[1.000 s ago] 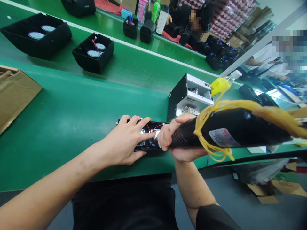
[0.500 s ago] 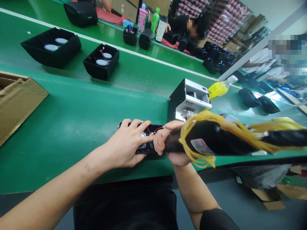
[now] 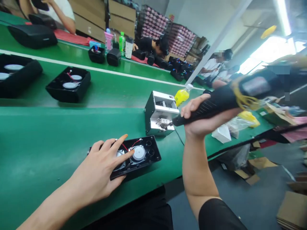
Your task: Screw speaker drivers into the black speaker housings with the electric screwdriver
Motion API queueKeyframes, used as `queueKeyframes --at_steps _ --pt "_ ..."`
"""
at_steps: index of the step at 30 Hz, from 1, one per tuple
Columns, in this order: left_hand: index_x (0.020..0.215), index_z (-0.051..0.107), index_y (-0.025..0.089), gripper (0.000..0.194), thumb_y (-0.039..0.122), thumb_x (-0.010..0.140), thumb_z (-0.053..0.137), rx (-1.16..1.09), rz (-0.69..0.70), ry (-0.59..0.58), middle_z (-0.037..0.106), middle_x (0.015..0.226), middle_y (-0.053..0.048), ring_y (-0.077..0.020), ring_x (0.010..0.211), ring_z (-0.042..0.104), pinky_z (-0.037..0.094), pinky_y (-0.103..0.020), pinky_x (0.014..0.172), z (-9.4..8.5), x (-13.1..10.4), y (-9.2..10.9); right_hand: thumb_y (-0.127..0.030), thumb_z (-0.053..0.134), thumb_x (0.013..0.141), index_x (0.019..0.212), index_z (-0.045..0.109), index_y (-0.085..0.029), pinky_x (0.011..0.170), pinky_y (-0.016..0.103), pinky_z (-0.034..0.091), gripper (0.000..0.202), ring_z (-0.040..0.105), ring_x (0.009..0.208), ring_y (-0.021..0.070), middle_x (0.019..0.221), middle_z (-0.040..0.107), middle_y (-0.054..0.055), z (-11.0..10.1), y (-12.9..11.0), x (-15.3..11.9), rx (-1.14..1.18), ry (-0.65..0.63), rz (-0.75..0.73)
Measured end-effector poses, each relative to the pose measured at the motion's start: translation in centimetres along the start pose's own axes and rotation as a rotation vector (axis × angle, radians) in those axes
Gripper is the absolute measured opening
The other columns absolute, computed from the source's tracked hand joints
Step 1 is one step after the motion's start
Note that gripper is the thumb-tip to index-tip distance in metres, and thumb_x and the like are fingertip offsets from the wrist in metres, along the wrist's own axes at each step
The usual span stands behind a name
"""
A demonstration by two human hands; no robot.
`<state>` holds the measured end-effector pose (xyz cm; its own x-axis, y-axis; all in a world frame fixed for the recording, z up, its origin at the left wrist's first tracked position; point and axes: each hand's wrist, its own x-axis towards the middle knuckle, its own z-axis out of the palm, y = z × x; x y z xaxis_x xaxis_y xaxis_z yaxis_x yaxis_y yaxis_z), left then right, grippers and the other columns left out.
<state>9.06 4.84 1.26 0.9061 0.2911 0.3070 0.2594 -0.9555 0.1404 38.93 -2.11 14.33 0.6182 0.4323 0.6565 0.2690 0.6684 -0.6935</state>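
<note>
In the head view my left hand [image 3: 105,164] lies across a black speaker housing [image 3: 153,156], thumb on the near side and fingers stretched over the top, gripping its left part. Two round silver speaker drivers [image 3: 138,153] with red wires sit in the housing, one of them partly under my fingers. My right hand [image 3: 200,116] is wrapped round a black electric screwdriver [image 3: 211,103], raised and tilted, its rear end blurred. The screwdriver's nose points at the front of a silver and black screw feeder [image 3: 155,111]; I cannot tell whether they touch.
Another open speaker housing [image 3: 72,91] and a larger one [image 3: 26,76] stand on the green bench [image 3: 43,137]. A yellow bottle [image 3: 182,95] stands behind the feeder. Across the bench a person [image 3: 153,44] works. Cardboard [image 3: 247,177] lies on the floor at right.
My right hand has lifted the electric screwdriver off the speaker housing and moved it right, to the screw feeder's front. My left hand stays on the housing. The view has turned right.
</note>
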Motion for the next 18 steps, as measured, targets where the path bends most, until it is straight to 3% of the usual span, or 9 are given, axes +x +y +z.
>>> queueKeyframes --at_steps 3,4,9,18 --pt "0.160 0.064 0.039 0.067 0.033 0.094 0.068 0.000 0.019 0.050 0.043 0.181 -0.017 -0.0462 0.134 0.062 0.053 -0.071 0.105 0.8 -0.3 -0.4 -0.085 0.047 0.102 0.114 0.062 -0.028 0.039 0.024 0.031 0.060 0.044 0.039 0.0121 0.062 0.049 -0.008 -0.7 2.3 0.8 -0.032 0.035 -0.143" --pt "0.161 0.063 0.039 0.068 0.033 0.093 0.068 0.002 0.021 0.057 0.043 0.181 -0.016 -0.0458 0.134 0.063 0.053 -0.071 0.105 0.9 -0.3 -0.5 -0.085 0.047 0.103 0.113 0.063 -0.027 0.040 0.024 0.033 0.060 0.046 0.040 0.0122 0.063 0.050 -0.007 -0.8 3.0 0.8 -0.042 0.013 -0.124" --pt "0.164 0.060 0.043 0.071 0.035 0.094 0.068 0.003 0.023 0.050 0.041 0.183 -0.011 -0.0445 0.133 0.064 0.053 -0.070 0.105 1.2 -0.4 -0.9 -0.092 0.044 0.101 0.121 0.062 -0.027 0.042 0.025 0.037 0.070 0.047 0.041 0.0113 0.065 0.051 -0.009 -1.5 4.8 0.3 -0.071 -0.021 -0.041" --pt "0.163 0.061 0.045 0.070 0.037 0.094 0.069 0.010 0.034 0.065 0.040 0.184 -0.009 -0.0434 0.130 0.065 0.054 -0.068 0.103 1.2 -0.4 -1.1 -0.095 0.046 0.097 0.119 0.063 -0.027 0.042 0.025 0.038 0.074 0.048 0.041 0.0115 0.064 0.051 -0.008 -2.1 4.9 0.1 -0.063 0.006 0.014"
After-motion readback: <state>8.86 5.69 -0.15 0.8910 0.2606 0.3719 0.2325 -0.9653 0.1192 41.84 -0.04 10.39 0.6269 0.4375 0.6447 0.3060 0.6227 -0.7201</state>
